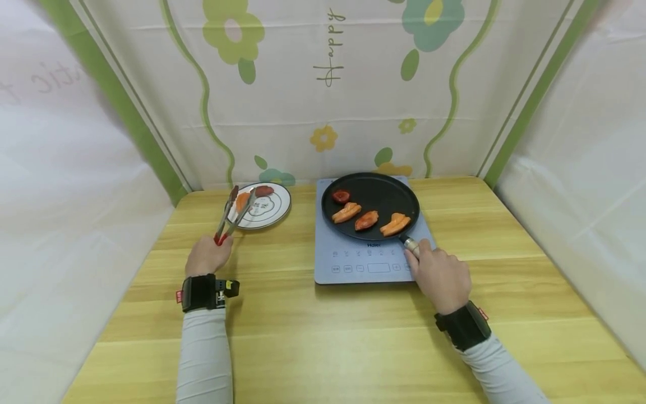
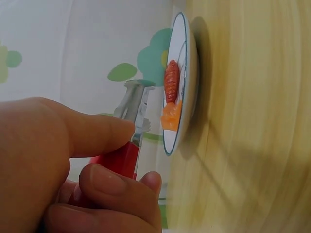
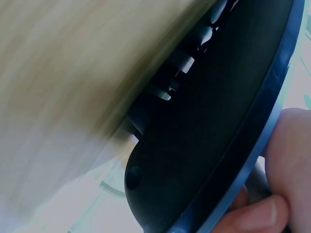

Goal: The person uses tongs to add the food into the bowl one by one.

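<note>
Tongs (image 1: 240, 215) sit left of centre in the head frame, in the left hand (image 1: 208, 255). Fingers wrap the red grips; left wrist view shows the same, fingers curled on the red part. Tong arms spread apart in a clear V, tips up over the left side of the plate (image 1: 276, 213). Nothing clamped between the tips. In the head view they straddle the orange piece (image 1: 242, 201); left wrist view shows tips off the plate, a gap to both pieces. Red piece (image 1: 264, 191) lies at the plate's upper part, just beside the orange one.

Right hand (image 1: 444, 278), right of centre, is closed around the pan handle (image 1: 411, 246), thumb along its left side. Right wrist view: fingers at lower right, dark handle partly hidden.

Pan (image 1: 381, 196) rests on the cooker (image 1: 348, 270), centre right. Four pieces in it: red (image 1: 341, 196) at left, orange (image 1: 346, 212) below that, reddish (image 1: 367, 220) at lower middle, orange (image 1: 396, 224) at lower right.
</note>
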`<action>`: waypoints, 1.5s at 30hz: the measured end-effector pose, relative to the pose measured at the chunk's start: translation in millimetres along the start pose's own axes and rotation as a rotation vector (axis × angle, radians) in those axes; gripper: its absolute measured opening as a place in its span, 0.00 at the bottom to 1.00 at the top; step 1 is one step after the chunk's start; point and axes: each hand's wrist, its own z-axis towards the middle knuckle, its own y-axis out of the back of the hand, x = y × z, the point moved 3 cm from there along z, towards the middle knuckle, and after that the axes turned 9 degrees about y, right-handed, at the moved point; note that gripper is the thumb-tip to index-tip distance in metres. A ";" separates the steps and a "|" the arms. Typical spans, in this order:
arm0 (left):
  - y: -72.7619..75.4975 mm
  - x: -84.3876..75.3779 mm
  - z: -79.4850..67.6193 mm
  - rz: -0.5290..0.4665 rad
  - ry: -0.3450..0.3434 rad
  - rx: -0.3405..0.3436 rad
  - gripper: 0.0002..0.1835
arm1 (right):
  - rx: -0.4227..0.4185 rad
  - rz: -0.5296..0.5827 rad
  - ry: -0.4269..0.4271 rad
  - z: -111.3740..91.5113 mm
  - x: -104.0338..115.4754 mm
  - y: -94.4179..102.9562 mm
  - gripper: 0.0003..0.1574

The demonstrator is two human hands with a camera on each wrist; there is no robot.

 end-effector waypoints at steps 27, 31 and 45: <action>-32.4 35.4 59.3 -0.032 0.073 0.047 0.31 | -0.048 -0.016 0.024 0.5 -0.8 -2.3 0.28; -32.1 31.2 53.8 -0.045 0.087 0.055 0.30 | -0.035 -0.009 0.021 1.1 -0.6 -2.4 0.28; -35.5 36.4 59.5 -0.002 0.054 0.007 0.30 | -0.018 -0.012 0.017 2.1 -0.7 -2.7 0.28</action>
